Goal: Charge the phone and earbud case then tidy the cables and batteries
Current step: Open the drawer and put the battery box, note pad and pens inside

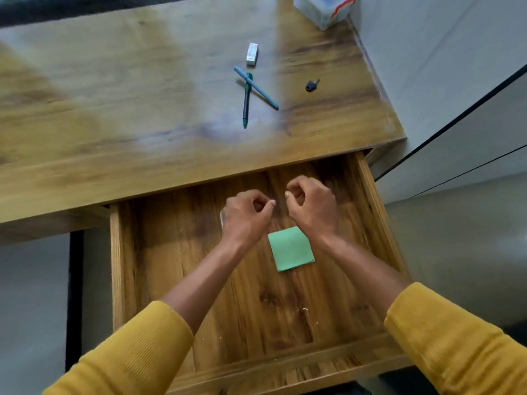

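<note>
My left hand (246, 215) and my right hand (312, 206) hover side by side over the back half of an open wooden drawer (122, 266). Both have their fingers curled in, thumb against forefinger, and I see nothing held in either. A small pale sliver (222, 217) peeks out at the left edge of my left hand; I cannot make out what it is. No phone, earbud case, cable or battery shows in this view.
A green square of paper (291, 249) lies on the drawer floor between my wrists. On the desk top (114, 109) lie two crossed pens (251, 89), a white eraser (252, 53), a small dark key (311, 84) and a clear plastic box (325, 8) at the back right corner.
</note>
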Demonstrator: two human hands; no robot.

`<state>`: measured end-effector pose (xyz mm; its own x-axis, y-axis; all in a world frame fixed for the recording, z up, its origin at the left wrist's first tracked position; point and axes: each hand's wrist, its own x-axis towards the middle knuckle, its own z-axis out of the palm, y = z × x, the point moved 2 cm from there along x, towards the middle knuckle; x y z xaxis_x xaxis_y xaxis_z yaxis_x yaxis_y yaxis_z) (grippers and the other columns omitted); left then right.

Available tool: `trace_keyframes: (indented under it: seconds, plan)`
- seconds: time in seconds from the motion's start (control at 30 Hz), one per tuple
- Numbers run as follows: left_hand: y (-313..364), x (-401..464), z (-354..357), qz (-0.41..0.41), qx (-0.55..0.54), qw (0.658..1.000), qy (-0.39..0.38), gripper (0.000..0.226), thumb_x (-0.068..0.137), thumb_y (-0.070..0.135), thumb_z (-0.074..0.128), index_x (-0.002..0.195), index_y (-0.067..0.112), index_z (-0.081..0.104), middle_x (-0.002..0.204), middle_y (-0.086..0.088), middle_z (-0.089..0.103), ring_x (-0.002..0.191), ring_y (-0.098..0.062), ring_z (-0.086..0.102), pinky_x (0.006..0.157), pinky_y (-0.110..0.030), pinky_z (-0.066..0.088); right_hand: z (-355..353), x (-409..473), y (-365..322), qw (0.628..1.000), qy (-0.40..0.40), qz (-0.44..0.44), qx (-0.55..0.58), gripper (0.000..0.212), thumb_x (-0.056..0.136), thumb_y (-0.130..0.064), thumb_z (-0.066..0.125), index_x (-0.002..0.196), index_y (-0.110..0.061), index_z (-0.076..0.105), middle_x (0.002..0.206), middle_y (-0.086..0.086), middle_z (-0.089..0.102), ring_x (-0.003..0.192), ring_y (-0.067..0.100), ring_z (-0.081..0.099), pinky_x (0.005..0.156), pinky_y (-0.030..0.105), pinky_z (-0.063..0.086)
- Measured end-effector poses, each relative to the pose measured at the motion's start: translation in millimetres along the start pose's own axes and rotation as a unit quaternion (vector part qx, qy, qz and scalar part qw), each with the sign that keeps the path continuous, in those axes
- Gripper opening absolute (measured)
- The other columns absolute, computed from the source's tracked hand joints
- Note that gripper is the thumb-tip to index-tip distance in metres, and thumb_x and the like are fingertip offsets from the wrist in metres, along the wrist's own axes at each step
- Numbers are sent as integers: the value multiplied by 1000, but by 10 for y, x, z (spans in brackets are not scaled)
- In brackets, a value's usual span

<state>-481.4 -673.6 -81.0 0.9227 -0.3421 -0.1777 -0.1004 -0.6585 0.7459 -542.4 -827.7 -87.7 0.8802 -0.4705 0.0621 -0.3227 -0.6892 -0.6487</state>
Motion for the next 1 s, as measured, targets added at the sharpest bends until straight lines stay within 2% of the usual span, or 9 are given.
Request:
trace_keyframes:
  seconds: [0.13,0.2,0.27,0.33,0.47,0.6,0.67,0.83,1.0]
  plan:
    - [203,608,-332,9,-27,997,67,16,97,34,74,99,19,80,86,4,77,74,-8,74,76,-37,66,-82,647,-285,998,37,-42,21,10,97,-23,72,104,-16,71,92,0,72,80,14,69,73,35,63]
    - [332,913,-479,10,3,994,113,17,98,30,72,105,17,79,96,1,79,82,-5,69,85,-28,60,-89,1015,-400,997,52,-58,15,13,97,-22,72,108,-16,71,93,-1,71,81,12,68,76,32,63]
    - [442,1188,-566,-1,48,986,162,18,99,27,71,109,16,79,103,0,79,86,-4,62,81,-19,47,-60,1362,-467,996,61,-58,14,15,98,-22,71,111,-15,72,96,-1,71,84,11,68,79,32,62]
    - [500,1427,-577,-12,70,980,188,16,98,26,72,108,16,79,103,0,79,86,-6,63,78,-20,47,19,1642,-496,996,65,-53,9,15,97,-22,70,109,-15,74,98,0,73,87,12,69,81,33,62]
    - [472,1759,-533,-30,81,976,200,22,92,35,76,106,18,79,103,1,78,95,-15,72,86,-30,60,201,2011,-454,997,67,-30,-25,19,94,-23,71,112,-16,74,108,3,70,96,16,66,84,31,59]
    - [447,1968,-495,-53,89,976,190,28,87,41,78,104,19,80,101,2,78,95,-14,72,77,-24,51,293,2243,-385,996,58,-23,-68,27,93,-26,72,119,-17,72,118,5,67,108,19,62,81,22,44]
    - [458,2022,-465,-52,95,977,186,27,86,44,80,98,20,81,94,4,79,89,-13,73,74,-23,54,323,2313,-372,996,48,-23,-77,26,94,-28,71,117,-18,72,117,4,68,107,18,62,78,22,39]
    - [511,2036,-381,-29,115,978,174,19,85,34,83,95,18,82,92,2,80,82,-13,74,76,-28,62,327,2335,-384,997,34,-16,-67,12,90,-25,73,99,-20,78,103,1,74,94,17,69,81,33,59]
    - [527,1930,-429,-28,92,978,184,14,86,30,80,92,19,83,88,2,80,82,-13,75,81,-30,63,240,2195,-427,997,56,-9,-50,12,91,-21,69,97,-15,77,96,0,75,91,17,70,75,29,56]
